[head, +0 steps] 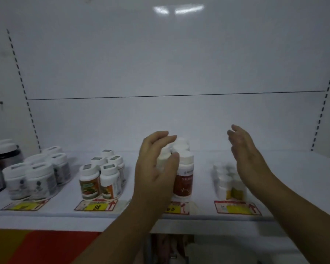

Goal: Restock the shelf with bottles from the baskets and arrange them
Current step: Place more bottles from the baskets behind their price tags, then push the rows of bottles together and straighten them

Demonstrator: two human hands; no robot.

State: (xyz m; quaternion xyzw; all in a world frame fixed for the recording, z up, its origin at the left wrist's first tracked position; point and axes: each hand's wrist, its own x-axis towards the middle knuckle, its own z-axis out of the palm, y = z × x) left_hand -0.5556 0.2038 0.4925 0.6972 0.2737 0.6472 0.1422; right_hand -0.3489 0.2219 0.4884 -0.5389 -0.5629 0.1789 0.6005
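White shelf, front edge: left hand grips a white bottle; right hand is open, holding nothing.

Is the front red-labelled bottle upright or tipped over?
Upright: the red-labelled bottle stands on the shelf, white cap uppermost, beside the white bottle the left hand grips.

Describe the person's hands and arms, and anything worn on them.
Both the left hand and right hand are bare: no gloves, rings or watch show. The left forearm and right forearm are uncovered to the frame's edge; no sleeve shows.
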